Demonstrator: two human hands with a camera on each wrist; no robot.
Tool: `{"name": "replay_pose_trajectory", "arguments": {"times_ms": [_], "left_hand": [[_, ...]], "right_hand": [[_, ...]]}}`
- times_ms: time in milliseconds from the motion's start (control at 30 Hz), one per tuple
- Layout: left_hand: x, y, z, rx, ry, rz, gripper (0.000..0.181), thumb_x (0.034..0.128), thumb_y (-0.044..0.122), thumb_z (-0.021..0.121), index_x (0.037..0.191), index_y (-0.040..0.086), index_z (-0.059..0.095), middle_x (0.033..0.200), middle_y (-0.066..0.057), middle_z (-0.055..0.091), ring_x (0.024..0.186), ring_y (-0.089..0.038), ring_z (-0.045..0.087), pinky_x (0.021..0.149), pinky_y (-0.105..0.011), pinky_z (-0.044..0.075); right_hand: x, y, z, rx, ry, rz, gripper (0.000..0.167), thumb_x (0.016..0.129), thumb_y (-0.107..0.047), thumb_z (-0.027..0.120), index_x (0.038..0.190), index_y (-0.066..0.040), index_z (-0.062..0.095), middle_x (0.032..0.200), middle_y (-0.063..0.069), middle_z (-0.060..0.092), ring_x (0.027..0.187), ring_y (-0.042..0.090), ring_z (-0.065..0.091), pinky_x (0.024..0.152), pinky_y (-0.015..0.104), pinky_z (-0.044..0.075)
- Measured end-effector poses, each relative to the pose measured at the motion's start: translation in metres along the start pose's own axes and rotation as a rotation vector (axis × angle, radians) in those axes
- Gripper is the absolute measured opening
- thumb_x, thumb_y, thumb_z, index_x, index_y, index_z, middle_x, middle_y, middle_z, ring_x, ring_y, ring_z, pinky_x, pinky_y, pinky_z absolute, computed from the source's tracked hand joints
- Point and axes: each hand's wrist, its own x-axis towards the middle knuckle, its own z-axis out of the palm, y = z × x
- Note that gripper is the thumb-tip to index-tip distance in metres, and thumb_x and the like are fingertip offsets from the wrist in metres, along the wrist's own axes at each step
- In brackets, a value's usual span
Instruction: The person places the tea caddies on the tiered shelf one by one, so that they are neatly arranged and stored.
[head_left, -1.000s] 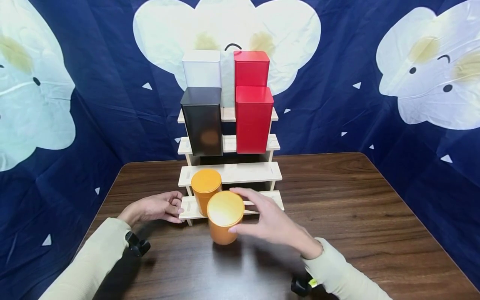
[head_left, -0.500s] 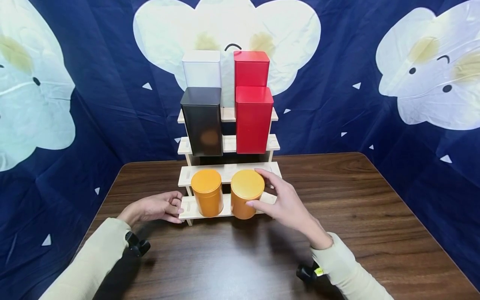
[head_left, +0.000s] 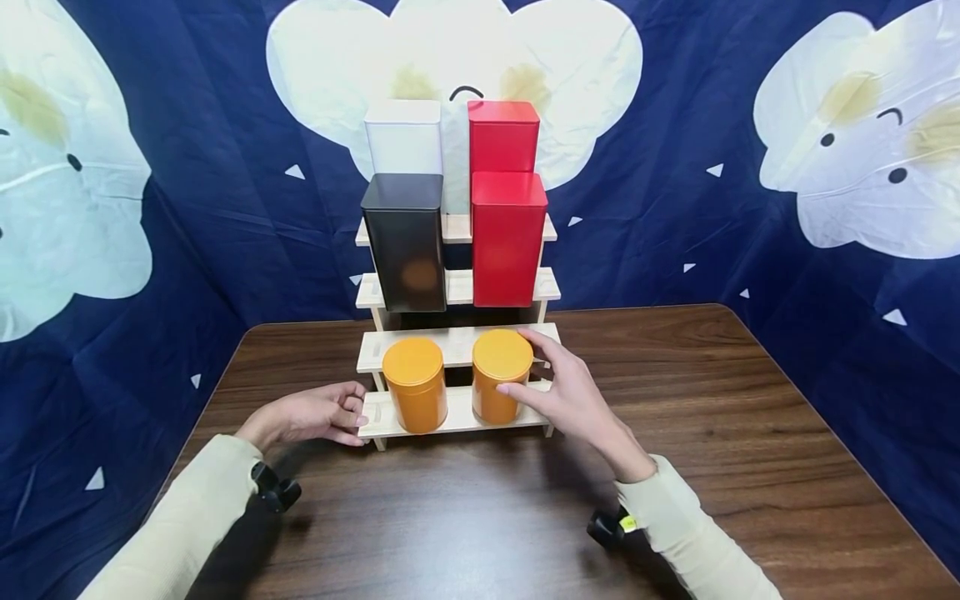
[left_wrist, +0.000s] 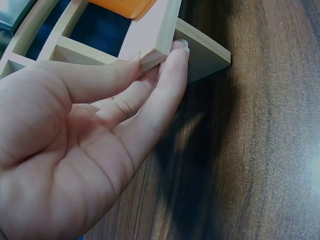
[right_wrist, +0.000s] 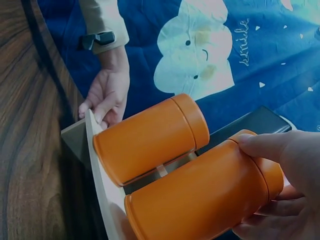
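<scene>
In the head view, my right hand [head_left: 573,404] holds a round orange canister [head_left: 491,406] upright near its lid, thumb in front and fingers behind. This canister stands at the right of the lowest step of a tiered wooden display shelf [head_left: 459,408]. A matching orange canister [head_left: 416,402] stands on the left of the same step, a gap between them. At that step's left end, my left hand [head_left: 315,414] pinches the board; in the left wrist view the thumb [left_wrist: 107,80] lies over the edge and fingers are beneath. The right wrist view shows both canisters close up.
On the upper steps stand a black rectangular tin [head_left: 405,246], a white tin [head_left: 403,137] and two red tins, the nearer red tin [head_left: 508,242] tallest in view. The shelf sits on a brown wooden table [head_left: 675,433], with a blue cloud-print cloth [head_left: 660,108] behind.
My right hand has carried its orange canister up, rightward and back from in front of the shelf onto the lowest step. The left hand has stayed at the step's end.
</scene>
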Motion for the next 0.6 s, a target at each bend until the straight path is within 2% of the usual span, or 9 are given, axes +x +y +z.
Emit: {"name": "replay_pose_trajectory", "arguments": {"times_ms": [267, 600], "left_hand": [[0.0, 0.001, -0.001, 0.005, -0.001, -0.005, 0.035, 0.0898, -0.008, 0.054, 0.116, -0.001, 0.032, 0.099, -0.011, 0.053, 0.092, -0.024, 0.063, 0.091, -0.048, 0.054], [0.0, 0.0, -0.001, 0.003, -0.008, 0.001, 0.035, 0.0907, -0.008, 0.053, 0.118, -0.002, 0.032, 0.102, -0.012, 0.054, 0.093, -0.025, 0.063, 0.092, -0.049, 0.053]], "right_hand": [[0.003, 0.006, 0.005, -0.002, -0.008, 0.036, 0.075, 0.075, -0.028, 0.082, 0.137, -0.009, 0.046, 0.128, 0.004, 0.057, 0.108, 0.019, 0.06, 0.091, 0.035, 0.055], [0.002, 0.016, 0.011, -0.025, -0.017, 0.029, 0.075, 0.077, -0.029, 0.08, 0.139, -0.007, 0.044, 0.13, 0.005, 0.056, 0.112, 0.019, 0.06, 0.091, 0.033, 0.055]]}}
